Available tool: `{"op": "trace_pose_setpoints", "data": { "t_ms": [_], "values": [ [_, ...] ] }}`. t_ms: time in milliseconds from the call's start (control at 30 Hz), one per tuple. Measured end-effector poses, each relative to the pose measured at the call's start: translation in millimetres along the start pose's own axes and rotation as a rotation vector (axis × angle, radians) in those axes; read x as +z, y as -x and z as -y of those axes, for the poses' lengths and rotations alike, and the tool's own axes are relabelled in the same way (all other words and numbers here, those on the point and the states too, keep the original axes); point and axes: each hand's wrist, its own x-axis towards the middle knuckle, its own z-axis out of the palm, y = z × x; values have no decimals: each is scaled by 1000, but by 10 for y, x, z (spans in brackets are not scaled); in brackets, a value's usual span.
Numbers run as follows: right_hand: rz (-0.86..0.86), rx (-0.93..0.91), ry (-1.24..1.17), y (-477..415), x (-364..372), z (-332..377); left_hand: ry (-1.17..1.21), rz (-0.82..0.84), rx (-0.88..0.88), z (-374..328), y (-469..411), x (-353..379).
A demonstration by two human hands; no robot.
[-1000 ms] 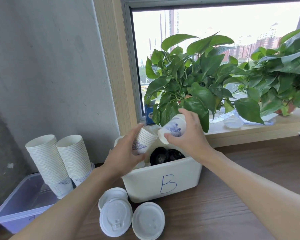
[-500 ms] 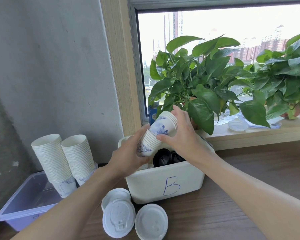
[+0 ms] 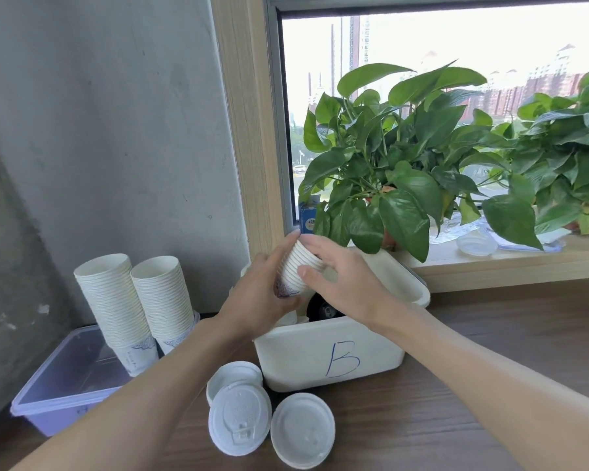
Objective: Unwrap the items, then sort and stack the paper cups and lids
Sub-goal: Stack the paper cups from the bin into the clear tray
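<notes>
Beyond the white lids [image 3: 240, 419] on the counter [image 3: 456, 419] and the box [image 3: 330, 355] lettered "B" in blue, my left hand [image 3: 255, 300] and right hand [image 3: 347, 283] both curl fingers [image 3: 320, 246] round a tilted cup stack [image 3: 296, 270] above the box, taller stacks [image 3: 164, 294] behind left.

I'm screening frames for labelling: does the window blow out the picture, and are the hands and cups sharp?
Head view: the window is blown out to near white, while indoors is evenly lit. The cup stack, gripped by the left hand and right hand, is sharp, with distinct rims. Wide-angle distortion slants the window frame.
</notes>
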Motion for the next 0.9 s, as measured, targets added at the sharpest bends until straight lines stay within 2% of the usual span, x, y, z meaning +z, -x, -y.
{"op": "trace_pose_setpoints", "data": {
  "t_ms": [67, 167, 233, 333, 467, 567, 700, 900],
  "values": [
    [-48, -23, 5, -12, -20, 32, 44, -45, 3, -16, -4, 0],
    [-265, -71, 47, -55, -38, 10, 169, -137, -3, -29, -5, -52],
    [-324, -32, 61, -101, -58, -31, 242, -212, -1, -39, -12, -125],
    [-153, 115, 150, -177, -10, -116, 318, -303, 8, -63, -17, -290],
    [31, 177, 211, -262, 206, -149, 299, -346, -4, 58, 112, -469],
    [60, 174, 224, -301, 361, -83, 301, -330, -32, 155, 342, -536],
    [88, 136, 167, -294, 547, 116, 274, -390, -135, 240, 633, -625],
    [138, 91, -125, -209, 816, 554, 270, -408, -205, 289, 1007, -830]
  ]
}}
